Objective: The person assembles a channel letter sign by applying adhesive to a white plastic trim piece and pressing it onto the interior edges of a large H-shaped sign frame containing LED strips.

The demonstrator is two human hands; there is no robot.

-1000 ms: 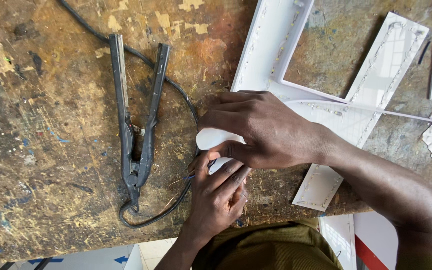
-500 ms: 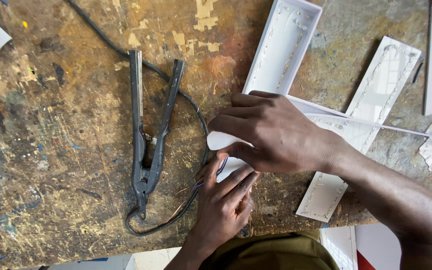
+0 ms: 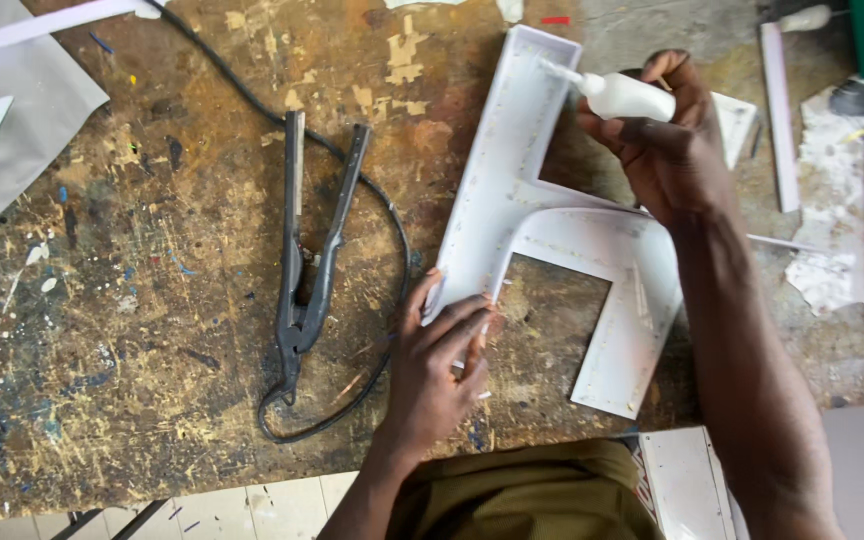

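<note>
1. The person's right hand (image 3: 667, 135) is wrapped around a small white squeeze bottle (image 3: 624, 97), fingers curled over its body. It sits at about 1 o'clock from the middle of the view.
2. The bottle lies nearly level, its thin nozzle pointing toward 9 o'clock and ending over the upper arm of a white letter-shaped tray (image 3: 512, 190). Whether the tip touches the tray cannot be told.
3. The tray lies flat on the workbench (image 3: 152, 300), open side up, with raised walls along its edges. One long arm runs from about 12 o'clock down toward 6 o'clock; a second arm bends off to 4 o'clock.
4. The left hand (image 3: 437, 365) rests at the tray's lower end, at about 6 o'clock. Its fingers are spread and pressed flat on the tray's corner, steadying it rather than closed around anything.
5. At 9 o'clock from the left hand, just beside it, lies a dark flat-iron tool (image 3: 312, 250), its two arms parted in a narrow V that opens toward 12 o'clock. Its black cord (image 3: 392, 240) loops round it and passes close to the left wrist.
6. The bench is worn wood, blotched with paint and scratches.
7. A grey sheet (image 3: 12, 110) lies at 10 o'clock; white strips (image 3: 774, 110) and scraps lie at 2 o'clock.
</note>
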